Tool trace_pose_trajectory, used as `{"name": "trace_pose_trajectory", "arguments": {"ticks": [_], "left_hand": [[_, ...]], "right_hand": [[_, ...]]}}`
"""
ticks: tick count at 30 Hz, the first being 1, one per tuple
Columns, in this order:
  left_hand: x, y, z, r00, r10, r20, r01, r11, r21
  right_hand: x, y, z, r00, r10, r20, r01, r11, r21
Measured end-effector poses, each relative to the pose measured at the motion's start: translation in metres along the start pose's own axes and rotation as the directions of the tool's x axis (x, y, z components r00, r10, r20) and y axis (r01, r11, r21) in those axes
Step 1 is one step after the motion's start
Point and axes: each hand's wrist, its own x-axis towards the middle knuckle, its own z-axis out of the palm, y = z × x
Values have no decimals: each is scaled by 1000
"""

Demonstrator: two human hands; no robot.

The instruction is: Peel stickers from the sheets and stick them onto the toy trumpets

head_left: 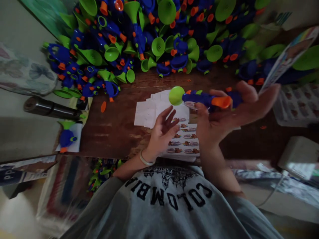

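Observation:
A blue toy trumpet [199,99] with a green bell and orange mouthpiece is held in my right hand [219,122], its bell pointing left. It sits between the thumb and fingers, with a pale oval sticker on its side. My left hand [164,132] is just below the bell, fingers apart and curled slightly, holding nothing. Beneath the hands lie sheets of oval stickers [190,136] with brown and rainbow prints. Blank white papers [146,114] overlap behind them. A colourful printed card [289,59] rises beside my right fingertips; I cannot tell whether they touch it.
Many blue, green and orange toy trumpets [158,46] are heaped across the back of the wooden table [112,132]. A dark metal flask [52,109] lies at left, near another toy trumpet [66,137]. A plastic box [294,106] and a whitish device [297,156] are at right.

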Motion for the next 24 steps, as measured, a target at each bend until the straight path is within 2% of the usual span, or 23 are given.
{"name": "trace_pose_trajectory", "arguments": {"ticks": [1,2,3,5,7,8,11,13,18,24], "left_hand": [[0,1,-3,997,71,37,-73,995,68],[2,2,-7,987,142,74,-151,979,136],[3,3,-10,976,193,98,-209,960,187],[7,5,-15,972,220,79,-232,948,217],[9,5,-17,983,181,18,-182,973,143],[10,6,-17,988,155,-2,-155,984,84],[10,10,-12,995,100,-13,-100,993,-57],[10,15,-8,996,85,-11,-85,989,-122],[6,24,-5,997,80,25,-77,991,-110],[-1,21,-10,995,104,8,-104,993,-51]], "right_hand": [[-5,-1,1,996,-85,-13,85,996,-11],[-11,-4,2,990,-138,27,139,990,0],[-18,-8,3,981,-153,120,149,988,43],[-30,-18,2,924,-110,367,54,986,158],[-34,-25,-4,878,-54,476,-70,968,239],[-33,-27,-8,885,-16,465,-122,957,264],[-22,-25,-16,956,107,272,-193,930,313],[-14,-21,-17,967,176,183,-223,931,287],[-10,-24,-11,923,302,240,-347,921,176],[-13,-29,-8,935,267,236,-304,942,139]]}}
